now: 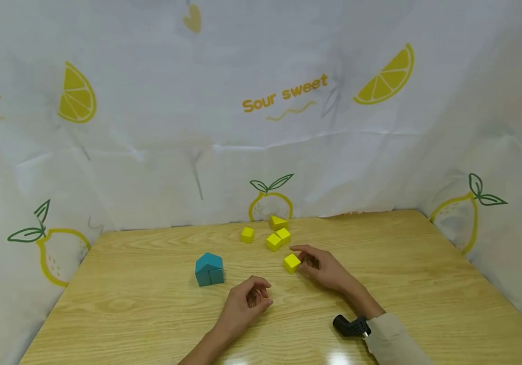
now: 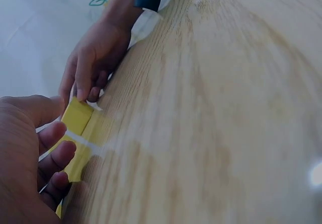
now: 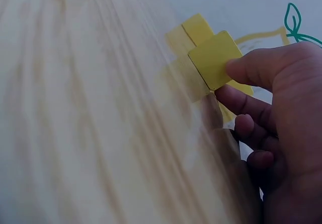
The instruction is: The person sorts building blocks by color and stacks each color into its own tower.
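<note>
A pale sheet point(image 1: 151, 101) printed with lemons, orange slices of lettering reading "Sour sweet" and green leaves hangs behind and to both sides of my wood-grain table point(image 1: 142, 314), whose far edge runs along the foot of it. My right hand point(image 1: 324, 266) is right of the table's middle, its thumb and index finger pinching a yellow cube point(image 1: 290, 264); the right wrist view shows my thumb against one face and the cube resting on the tabletop. My left hand point(image 1: 244, 306) is farther from the far edge, its fingers loosely bent and the thumb apart from the index finger, over the table between the right hand and the teal pieces point(image 1: 208, 271). Those stand fitted together toward the left edge, with a peaked top and seams across the front. Beyond my right hand, toward the far edge, a pair of yellow cubes point(image 1: 274, 242) sit against each other; a yellow wedge point(image 1: 278, 222) lies just behind them, nearest that edge, and a single yellow cube point(image 1: 247, 235) sits to their left. A black device point(image 1: 351, 326) shows beside my right wrist, at the end of a beige sleeve point(image 1: 393, 337).
</note>
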### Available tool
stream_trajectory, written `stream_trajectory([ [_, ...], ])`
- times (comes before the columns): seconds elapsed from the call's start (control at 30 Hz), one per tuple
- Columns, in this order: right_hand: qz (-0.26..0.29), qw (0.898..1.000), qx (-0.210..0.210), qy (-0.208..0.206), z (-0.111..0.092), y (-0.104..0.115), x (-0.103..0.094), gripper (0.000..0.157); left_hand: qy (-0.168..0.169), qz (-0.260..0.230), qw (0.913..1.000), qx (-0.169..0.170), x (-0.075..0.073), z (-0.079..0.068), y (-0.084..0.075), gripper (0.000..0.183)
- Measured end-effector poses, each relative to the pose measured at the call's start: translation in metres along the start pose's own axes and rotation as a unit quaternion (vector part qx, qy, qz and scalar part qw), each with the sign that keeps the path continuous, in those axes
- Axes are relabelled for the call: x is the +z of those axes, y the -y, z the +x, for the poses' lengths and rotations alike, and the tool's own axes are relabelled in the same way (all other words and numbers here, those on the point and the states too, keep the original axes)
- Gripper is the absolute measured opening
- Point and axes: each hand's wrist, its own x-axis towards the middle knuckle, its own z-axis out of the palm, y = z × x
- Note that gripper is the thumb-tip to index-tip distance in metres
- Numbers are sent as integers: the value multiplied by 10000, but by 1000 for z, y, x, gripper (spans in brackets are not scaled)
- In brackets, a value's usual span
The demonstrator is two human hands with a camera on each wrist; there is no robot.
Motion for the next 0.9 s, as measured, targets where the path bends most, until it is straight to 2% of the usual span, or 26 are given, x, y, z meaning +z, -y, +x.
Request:
stream_trajectory([
  [0.17,80,10000,27,42,-2,1,3,33,-38,-36,10000,-75,2,-3,-1,23],
  [0.27,257,9995,175,27,-3,2,5,33,-79,-34,9999,-135,1,-4,-10,24],
  [0.43,438,9989,118,-74,-3,6,9,32,-205,-3,9993,-297,-3,-3,-27,26],
  [0.5,441,9989,56,-123,-2,8,11,30,-257,2,9990,-366,-4,-2,-25,26],
  [0.63,431,9989,-1,-185,-1,13,15,29,-288,9,9989,-370,-4,0,-11,28],
  [0.77,478,9987,-38,-158,1,20,20,29,-319,97,9992,-221,-5,2,0,31],
  [0.9,571,9984,-5,-41,3,33,29,29,-499,355,9981,-76,-7,3,3,33],
])
